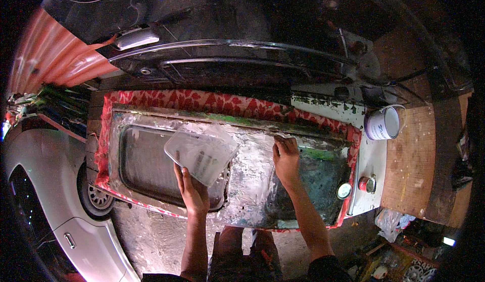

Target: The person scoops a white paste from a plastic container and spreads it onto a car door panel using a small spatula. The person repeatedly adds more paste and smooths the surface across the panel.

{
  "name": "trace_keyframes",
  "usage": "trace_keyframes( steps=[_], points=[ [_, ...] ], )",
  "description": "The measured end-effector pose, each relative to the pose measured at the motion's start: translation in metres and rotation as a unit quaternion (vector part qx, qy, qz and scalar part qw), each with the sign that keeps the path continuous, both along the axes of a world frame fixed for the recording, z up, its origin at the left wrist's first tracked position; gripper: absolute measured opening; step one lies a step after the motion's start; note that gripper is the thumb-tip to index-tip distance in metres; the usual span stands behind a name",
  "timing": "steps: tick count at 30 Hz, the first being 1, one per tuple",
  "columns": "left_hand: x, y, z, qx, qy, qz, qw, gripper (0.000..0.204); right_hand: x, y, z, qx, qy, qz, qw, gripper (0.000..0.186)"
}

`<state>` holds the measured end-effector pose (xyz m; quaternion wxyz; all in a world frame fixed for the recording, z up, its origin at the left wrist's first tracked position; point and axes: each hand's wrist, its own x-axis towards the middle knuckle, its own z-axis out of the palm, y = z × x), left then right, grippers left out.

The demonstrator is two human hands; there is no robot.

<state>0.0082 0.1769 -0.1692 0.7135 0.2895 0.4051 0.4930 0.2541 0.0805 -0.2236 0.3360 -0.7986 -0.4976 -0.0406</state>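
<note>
My left hand holds a clear plastic container by its near edge, tilted above the work surface; greyish marks show on it. My right hand is closed in a pinch over the middle right of the surface, and what its fingers hold, if anything, is hidden. Below both hands lies a worn, paint-stained panel, smeared with white in the middle. A recessed rectangular basin takes up its left part, and its right part is dark with green patches.
Red and white patterned cloth lies under the panel. At the right stand a white paint bucket, a small red tin and a round lid. A dark vehicle borders the far side; a silver car is at left.
</note>
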Motion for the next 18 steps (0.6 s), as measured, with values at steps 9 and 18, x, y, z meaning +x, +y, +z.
trace_keyframes(
  steps=[9,18],
  points=[
    [-0.001,0.003,-0.003,-0.005,0.017,0.011,1.000,0.059,-0.028,0.010,-0.015,-0.001,0.057,0.089,0.994,0.033],
    [-0.005,-0.002,-0.006,-0.010,0.018,0.018,1.000,0.058,-0.001,-0.010,0.008,0.010,-0.020,-0.025,0.999,0.036]
  ],
)
